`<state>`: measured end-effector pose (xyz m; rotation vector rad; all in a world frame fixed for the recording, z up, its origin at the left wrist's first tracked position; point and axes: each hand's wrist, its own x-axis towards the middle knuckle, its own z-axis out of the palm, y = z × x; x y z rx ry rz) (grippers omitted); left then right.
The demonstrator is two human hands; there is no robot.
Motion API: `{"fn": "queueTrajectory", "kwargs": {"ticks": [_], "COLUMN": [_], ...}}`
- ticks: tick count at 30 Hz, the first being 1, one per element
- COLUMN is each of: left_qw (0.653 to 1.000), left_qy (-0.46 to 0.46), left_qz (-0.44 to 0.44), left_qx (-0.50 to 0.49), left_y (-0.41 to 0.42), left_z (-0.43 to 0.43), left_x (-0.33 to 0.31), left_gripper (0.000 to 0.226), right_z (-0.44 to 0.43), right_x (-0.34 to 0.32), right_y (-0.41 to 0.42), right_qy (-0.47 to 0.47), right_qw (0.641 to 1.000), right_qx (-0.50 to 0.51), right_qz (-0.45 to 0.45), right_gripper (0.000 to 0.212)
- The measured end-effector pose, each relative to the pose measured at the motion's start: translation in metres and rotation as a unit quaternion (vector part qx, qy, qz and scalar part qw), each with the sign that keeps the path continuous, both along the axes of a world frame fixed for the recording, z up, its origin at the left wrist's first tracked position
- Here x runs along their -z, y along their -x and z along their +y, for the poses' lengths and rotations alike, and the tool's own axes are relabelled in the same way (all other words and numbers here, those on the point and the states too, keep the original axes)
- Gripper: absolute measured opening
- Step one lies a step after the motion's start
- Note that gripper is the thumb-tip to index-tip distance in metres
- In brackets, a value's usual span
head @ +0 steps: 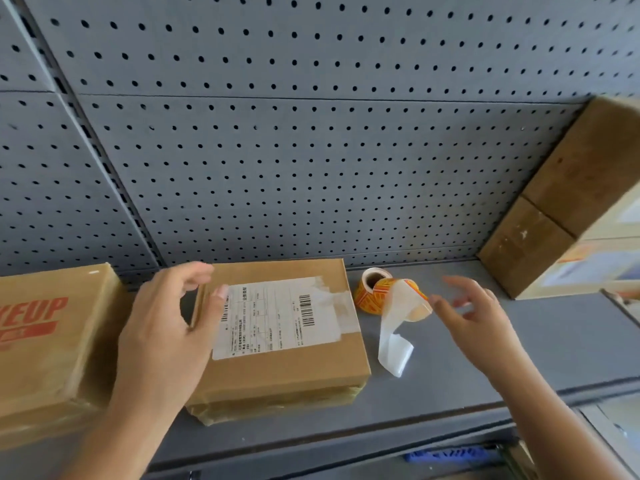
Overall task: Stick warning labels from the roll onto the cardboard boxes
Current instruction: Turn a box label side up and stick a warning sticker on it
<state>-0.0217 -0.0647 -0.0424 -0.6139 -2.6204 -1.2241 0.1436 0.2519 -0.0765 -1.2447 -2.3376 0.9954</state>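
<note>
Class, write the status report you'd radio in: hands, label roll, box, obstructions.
Both hands open, holding nothing: left hand over the middle box, right hand beside the label roll. Roll on shelf, backing strip trailing loose. Nothing between hand and roll.

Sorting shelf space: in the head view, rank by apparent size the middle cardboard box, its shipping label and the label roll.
Largest to smallest:
middle cardboard box
shipping label
label roll

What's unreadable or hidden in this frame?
All head view.
- Red print on the left box: cut off by the left edge.
- Shipping label text: too small.
- Label roll print: blurred, partly behind its loose backing strip.
- Stacked boxes at right: blurred, cut by the right edge.
- Right hand: motion-blurred; contact with the strip unclear.
</note>
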Motion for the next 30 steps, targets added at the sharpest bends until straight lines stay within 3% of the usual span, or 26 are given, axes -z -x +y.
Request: {"fn": "queueTrajectory", "kwargs": {"ticks": [4, 9, 11, 15, 19, 22, 26, 30], "left_qw": [0.997, 0.980, 0.975, 0.965, 0.951, 0.933, 0.909, 0.904], "left_qy": [-0.006, 0.003, -0.008, -0.012, -0.001, -0.038, -0.143, -0.194], "left_qz": [0.013, 0.035, 0.010, -0.037, -0.124, -0.196, -0.258, -0.256], "left_qx": [0.080, 0.194, 0.224, 0.260, 0.284, 0.298, 0.294, 0.283], "left_y": [-0.007, -0.014, -0.017, -0.021, -0.031, -0.039, -0.046, -0.045], "left_z": [0.030, 0.074, 0.091, 0.124, 0.151, 0.161, 0.165, 0.165], "left_x": [-0.004, -0.015, -0.016, -0.013, -0.010, -0.006, -0.001, 0.001], "left_gripper": [0.020, 0.015, 0.010, 0.009, 0.017, 0.023, 0.027, 0.035], "right_z": [0.000, 0.001, 0.000, -0.003, -0.010, -0.014, -0.018, -0.017], "right_x": [0.014, 0.018, 0.017, 0.010, -0.002, -0.008, -0.011, -0.012], "right_y": [0.000, 0.005, 0.007, 0.001, -0.004, -0.003, -0.002, -0.003], "right_qy": [0.083, 0.070, 0.065, 0.071, 0.086, 0.094, 0.080, -0.031], "right_qw": [0.996, 0.995, 0.995, 0.990, 0.973, 0.960, 0.959, 0.969], "right_qx": [-0.022, -0.067, -0.068, -0.056, -0.063, -0.072, -0.095, -0.112], "right_qz": [-0.015, 0.022, 0.043, 0.105, 0.204, 0.254, 0.256, 0.217], "right_gripper": [0.050, 0.026, 0.021, 0.032, 0.033, 0.031, 0.035, 0.036]}}
